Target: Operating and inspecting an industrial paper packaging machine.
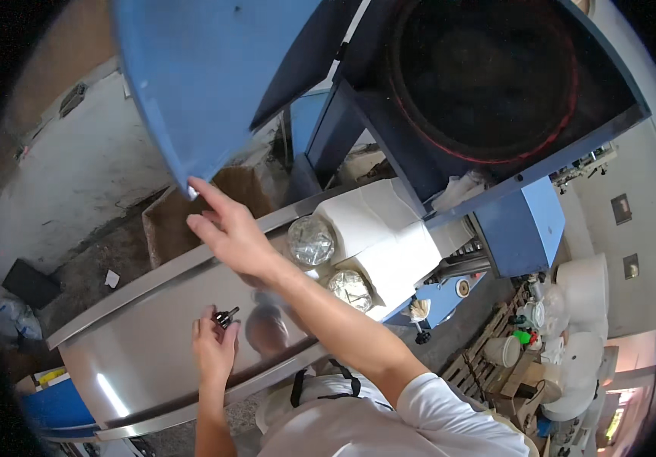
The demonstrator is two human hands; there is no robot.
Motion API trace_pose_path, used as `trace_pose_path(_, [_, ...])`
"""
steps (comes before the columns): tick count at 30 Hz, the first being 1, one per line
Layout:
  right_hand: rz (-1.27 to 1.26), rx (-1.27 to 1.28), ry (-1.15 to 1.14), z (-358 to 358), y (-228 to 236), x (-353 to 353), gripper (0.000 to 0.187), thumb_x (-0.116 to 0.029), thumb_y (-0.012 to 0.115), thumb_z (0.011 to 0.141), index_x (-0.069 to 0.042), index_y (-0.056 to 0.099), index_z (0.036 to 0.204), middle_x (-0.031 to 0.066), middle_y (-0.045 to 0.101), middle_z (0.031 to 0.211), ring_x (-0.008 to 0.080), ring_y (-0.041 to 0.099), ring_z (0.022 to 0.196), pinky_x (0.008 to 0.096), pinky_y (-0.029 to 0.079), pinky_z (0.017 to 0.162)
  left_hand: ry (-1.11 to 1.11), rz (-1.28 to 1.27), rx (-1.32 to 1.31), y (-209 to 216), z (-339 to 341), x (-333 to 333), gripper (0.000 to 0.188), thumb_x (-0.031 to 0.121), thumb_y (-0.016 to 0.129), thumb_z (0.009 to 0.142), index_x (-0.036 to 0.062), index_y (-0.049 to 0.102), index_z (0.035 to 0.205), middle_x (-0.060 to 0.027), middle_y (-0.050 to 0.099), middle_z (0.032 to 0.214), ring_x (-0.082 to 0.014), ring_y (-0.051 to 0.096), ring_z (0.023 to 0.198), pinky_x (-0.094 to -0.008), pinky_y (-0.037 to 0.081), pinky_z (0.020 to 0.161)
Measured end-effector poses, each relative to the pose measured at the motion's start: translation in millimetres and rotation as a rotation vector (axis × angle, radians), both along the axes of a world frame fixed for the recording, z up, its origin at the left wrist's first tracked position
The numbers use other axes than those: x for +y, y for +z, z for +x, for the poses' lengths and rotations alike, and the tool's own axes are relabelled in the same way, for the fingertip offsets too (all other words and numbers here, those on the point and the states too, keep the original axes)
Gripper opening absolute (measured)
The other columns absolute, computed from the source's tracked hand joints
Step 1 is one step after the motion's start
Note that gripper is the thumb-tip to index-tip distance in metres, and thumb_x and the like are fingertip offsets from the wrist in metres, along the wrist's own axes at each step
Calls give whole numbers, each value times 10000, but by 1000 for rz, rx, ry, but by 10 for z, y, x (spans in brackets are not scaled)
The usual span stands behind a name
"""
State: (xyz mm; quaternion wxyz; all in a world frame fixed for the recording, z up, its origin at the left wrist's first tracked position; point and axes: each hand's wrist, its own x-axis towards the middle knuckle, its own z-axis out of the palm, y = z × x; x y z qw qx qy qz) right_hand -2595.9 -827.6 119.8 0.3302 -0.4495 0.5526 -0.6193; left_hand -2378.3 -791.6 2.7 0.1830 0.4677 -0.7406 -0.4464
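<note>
Head view: we see the left hand (212,350) curled around a small, dark, shiny part (226,317) over the smooth, reflective steel table (168,358); the right hand (233,240) is half open, index fingertip at the lower corner of a flat blue panel (206,84). Crinkled, rounded bundles (312,239) adjoin white sheeting (366,221). Fingers partly hide the part, and the picture's top edge cuts the panel.

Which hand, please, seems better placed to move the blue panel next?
Probably the right hand: it is at a corner of the blue panel, while the left hand holds a small dark part.
</note>
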Motion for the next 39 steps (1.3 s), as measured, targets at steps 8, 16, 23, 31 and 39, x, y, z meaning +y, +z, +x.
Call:
trace_pose_path(8, [94,20,-92,-219,202,1460,299,-46,589,948,32,590,1237,153,643,1185,204,643,1048,310,521,879,-114,237,336,1041,-635,129,224,40,630,919,-24,610,1133,-55,666,937,-107,613,837,-243,499,745])
trace_pose_path(16, [482,-284,-462,-302,-191,3108,232,-25,564,969,34,625,1186,94,689,1116,147,646,998,274,518,850,-631,-82,810,1566,-2764,468,184,110,711,857,15,674,1010,-120,689,874,-233,673,684,-312,523,587])
trace_pose_path(23, [530,-452,-532,-301,-489,3404,259,-60,560,986,23,598,1228,71,673,1129,126,622,996,276,509,882,-853,-152,870,1559,-3710,714,171,172,674,869,74,699,1007,-126,679,893,-327,667,801,-414,526,671])
trace_pose_path(31, [637,-399,-546,-362,-563,3482,260,-70,574,981,17,602,1224,82,680,1132,143,636,986,293,513,895,-1186,-461,761,1601,-3938,591,399,127,564,881,171,595,1276,-139,654,1033,-332,663,903,-422,556,724])
trace_pose_path(39, [701,-367,-537,-280,-632,3468,277,-127,602,976,19,620,1211,60,688,1082,110,631,957,255,516,852,-1203,-767,813,1582,-4052,619,437,85,565,822,121,622,1254,-162,661,1031,-296,687,921,-405,580,738])
